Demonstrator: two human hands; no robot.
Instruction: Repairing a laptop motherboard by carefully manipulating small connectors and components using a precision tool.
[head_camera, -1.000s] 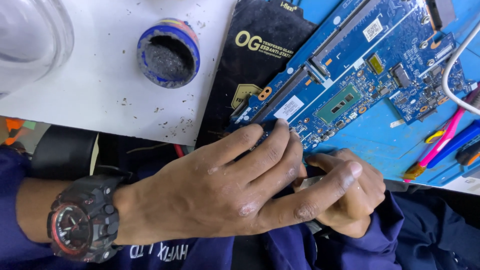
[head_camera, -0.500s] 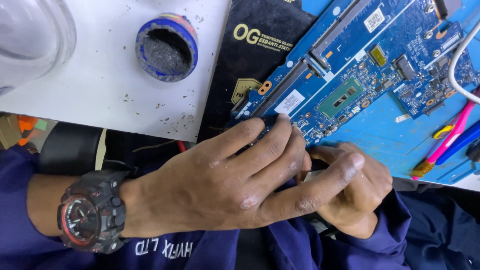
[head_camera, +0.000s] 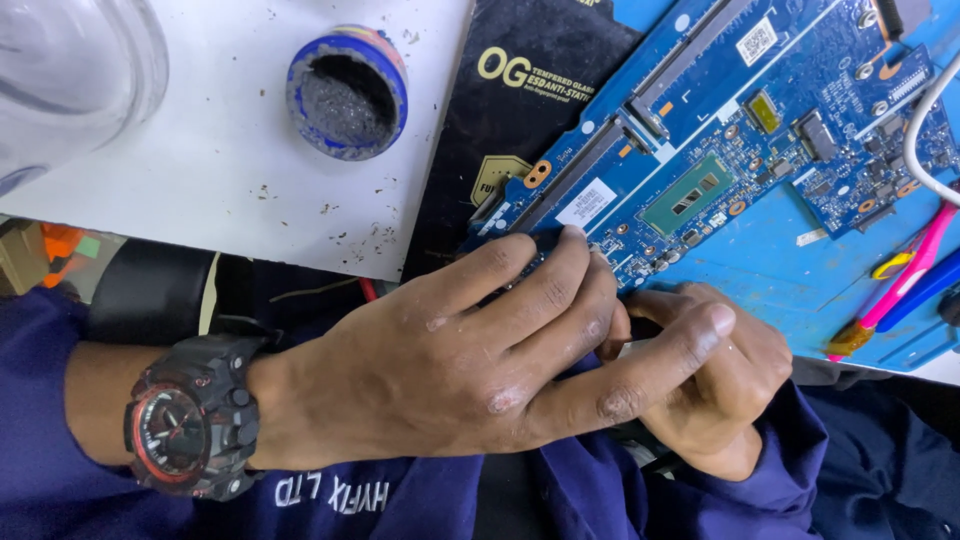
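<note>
1. Blue laptop circuit board (head_camera: 740, 170) is the landmark: it lies slanted, its long axis running from its near-left corner by the hands up and away to the right. A green chip sits near its middle, a white label left of that, with small components and a slot along the upper edge.
2. Far left of the board, a clear glass jar (head_camera: 70, 80) stands on a white table top (head_camera: 200, 180); closer to the board sits a small round blue tin (head_camera: 348, 92) of grey paste, lid off.
3. Just left of the board, partly under it, lies a flat black packet (head_camera: 520, 110).
4. Left hand (head_camera: 450, 370), with a black and red wristwatch (head_camera: 190, 415), reaches across from the board's left; its fingers are extended together, and the fingertips (head_camera: 570, 240) touch the board's near-left corner. It is the nearer hand.
5. Right hand (head_camera: 720, 390), just below the board's near edge, is curled narrow beneath the left forefinger; what it pinches I cannot tell.
6. Right of the board, on a blue mat (head_camera: 800, 290), lie a pink-handled tool (head_camera: 900, 280) and a white cable (head_camera: 925, 130).
</note>
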